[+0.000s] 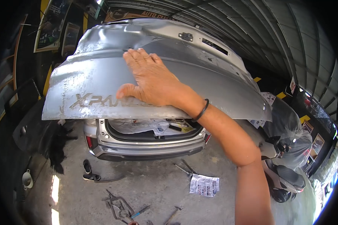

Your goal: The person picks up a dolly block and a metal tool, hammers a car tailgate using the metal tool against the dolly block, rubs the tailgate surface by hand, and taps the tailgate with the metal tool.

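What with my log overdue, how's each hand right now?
Left hand: cannot be told; not clearly in view.
Right hand: open, spread over the tailgate, nothing visibly held.

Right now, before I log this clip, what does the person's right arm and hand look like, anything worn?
The right hand is bare, without a glove. A thin, plain black band circles the wrist area. No sleeve shows along the visible arm, and I can make out no markings on it.
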Action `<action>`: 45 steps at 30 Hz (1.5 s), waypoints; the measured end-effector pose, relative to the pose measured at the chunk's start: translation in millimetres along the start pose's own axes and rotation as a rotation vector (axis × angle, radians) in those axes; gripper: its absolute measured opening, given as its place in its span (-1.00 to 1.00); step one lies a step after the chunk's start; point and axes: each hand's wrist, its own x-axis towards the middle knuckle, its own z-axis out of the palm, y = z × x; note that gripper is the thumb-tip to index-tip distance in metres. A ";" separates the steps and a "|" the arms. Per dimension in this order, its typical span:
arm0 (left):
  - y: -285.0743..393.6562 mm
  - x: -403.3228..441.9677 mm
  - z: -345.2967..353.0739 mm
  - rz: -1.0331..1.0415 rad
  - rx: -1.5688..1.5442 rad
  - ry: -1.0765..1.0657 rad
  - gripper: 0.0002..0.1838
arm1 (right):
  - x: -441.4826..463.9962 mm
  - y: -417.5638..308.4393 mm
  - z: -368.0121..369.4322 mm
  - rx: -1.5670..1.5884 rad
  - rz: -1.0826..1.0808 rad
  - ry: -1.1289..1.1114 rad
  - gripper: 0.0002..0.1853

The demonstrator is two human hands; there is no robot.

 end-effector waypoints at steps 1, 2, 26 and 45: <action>-4.3 6.5 0.9 -0.061 -0.060 0.000 -0.53 | -2.7 0.1 1.0 -0.016 -0.043 0.024 0.27; -11.8 10.1 -0.5 -0.068 -0.030 -0.015 -0.53 | -11.4 2.4 -1.1 -0.031 -0.077 0.050 0.24; -22.0 1.6 -16.0 0.086 0.071 -0.062 -0.47 | -227.9 3.1 -47.3 -0.211 0.252 0.048 0.21; 274.1 -31.1 215.4 0.606 -0.148 -0.372 -0.63 | -288.6 -6.9 -22.3 0.190 0.006 0.116 -0.30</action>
